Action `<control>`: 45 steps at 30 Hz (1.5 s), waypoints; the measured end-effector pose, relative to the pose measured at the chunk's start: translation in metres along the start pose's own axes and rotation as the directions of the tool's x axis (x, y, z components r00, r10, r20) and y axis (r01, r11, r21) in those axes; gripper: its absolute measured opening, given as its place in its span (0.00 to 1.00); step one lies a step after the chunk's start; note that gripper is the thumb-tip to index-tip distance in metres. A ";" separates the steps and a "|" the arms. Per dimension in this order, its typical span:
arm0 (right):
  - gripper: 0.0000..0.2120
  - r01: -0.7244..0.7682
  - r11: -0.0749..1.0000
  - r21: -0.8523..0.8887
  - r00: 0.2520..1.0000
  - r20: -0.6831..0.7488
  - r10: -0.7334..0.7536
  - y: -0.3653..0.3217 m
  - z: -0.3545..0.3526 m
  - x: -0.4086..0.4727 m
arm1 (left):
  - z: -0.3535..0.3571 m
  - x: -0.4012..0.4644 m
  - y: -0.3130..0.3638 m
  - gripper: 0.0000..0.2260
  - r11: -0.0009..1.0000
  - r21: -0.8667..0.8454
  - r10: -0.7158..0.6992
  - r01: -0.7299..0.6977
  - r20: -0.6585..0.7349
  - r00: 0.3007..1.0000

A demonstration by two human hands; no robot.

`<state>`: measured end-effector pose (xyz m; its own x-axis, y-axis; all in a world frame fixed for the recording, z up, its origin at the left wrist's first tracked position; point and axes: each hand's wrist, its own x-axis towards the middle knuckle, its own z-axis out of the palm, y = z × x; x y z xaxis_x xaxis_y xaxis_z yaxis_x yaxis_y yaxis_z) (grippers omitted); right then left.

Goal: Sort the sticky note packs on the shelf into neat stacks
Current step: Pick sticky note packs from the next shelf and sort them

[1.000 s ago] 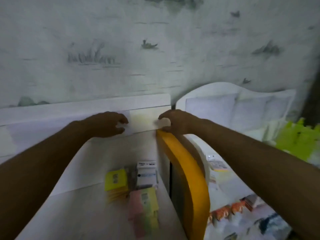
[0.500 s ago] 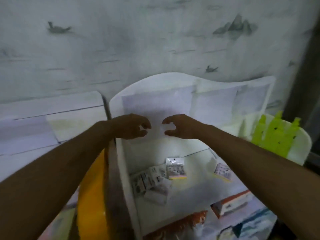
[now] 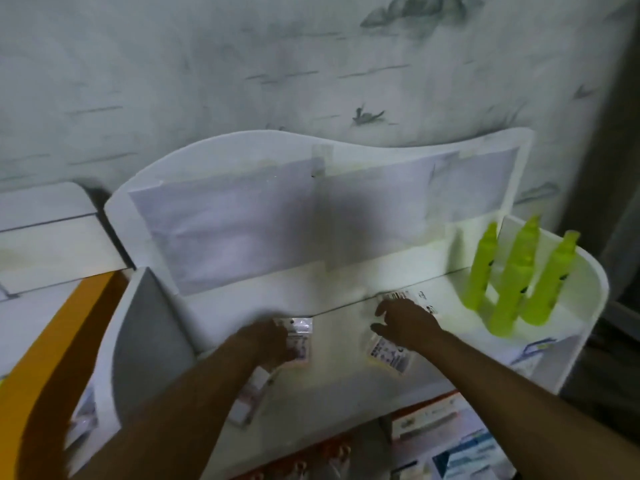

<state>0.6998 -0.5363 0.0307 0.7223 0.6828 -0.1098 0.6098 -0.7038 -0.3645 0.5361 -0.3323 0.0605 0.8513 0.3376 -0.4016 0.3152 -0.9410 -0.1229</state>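
White shelf boards (image 3: 346, 382) with a curved back panel (image 3: 242, 157) are set against a grey-patterned wall (image 3: 242, 64), and the sticky note packs are scattered on the shelf surface. One clear-wrapped pack (image 3: 300, 336) lies left of centre, and it is gripped along its left side by the left hand (image 3: 273, 342), whose fingers are curled onto it. More packs (image 3: 251, 396) are seen nearer, under the left forearm, lying tilted and overlapping; how many cannot be told. A second pack with a printed label (image 3: 389, 353) lies right of centre, partly covered by the right hand (image 3: 403, 323). The right hand is held over it with loosely bent, spread fingers; whether the pack is actually grasped cannot be told from the blurred picture. A further labelled pack (image 3: 401, 295) is seen just beyond the right fingertips, against the far edge of the shelf board.

Pale sheets of paper (image 3: 242, 233) are taped across the back panel. At the right end of the shelf, three lime-green bottles (image 3: 516, 282) are stood leaning together inside the rounded side wall (image 3: 585, 327). A grey side panel (image 3: 145, 327) closes the left end, and an orange board (image 3: 45, 358) is seen beside it further left. Below the near edge, boxed goods with orange and blue print (image 3: 433, 420) are visible on a lower level
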 end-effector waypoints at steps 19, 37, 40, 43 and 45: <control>0.29 0.007 0.993 -0.121 1.000 0.004 -0.007 0.018 0.043 -0.028 | 0.021 0.000 0.010 0.24 0.946 -0.280 -0.219 0.163 -0.183 0.958; 0.12 0.141 0.676 0.723 0.988 -0.151 -0.045 -0.027 -0.017 -0.025 | -0.048 -0.059 -0.024 0.19 0.419 -0.860 -0.278 -0.291 -0.427 0.861; 0.17 0.190 0.560 0.807 0.981 -0.181 -0.072 -0.045 -0.032 -0.027 | -0.049 -0.065 -0.025 0.18 0.421 -0.849 -0.283 -0.319 -0.457 0.843; 0.19 0.229 0.423 0.876 0.973 -0.200 -0.112 -0.061 -0.043 -0.028 | -0.054 -0.075 -0.025 0.14 0.401 -0.852 -0.310 -0.336 -0.471 0.826; 0.20 0.252 0.347 0.903 0.967 -0.222 -0.125 -0.070 -0.048 -0.028 | -0.059 -0.085 -0.027 0.12 0.394 -0.857 -0.316 -0.331 -0.465 0.827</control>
<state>0.6525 -0.5155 0.1041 0.6945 0.7048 0.1445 0.0990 0.1053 -0.9895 0.4797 -0.3341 0.1514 0.7993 0.5870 0.1283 0.2023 -0.4640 0.8624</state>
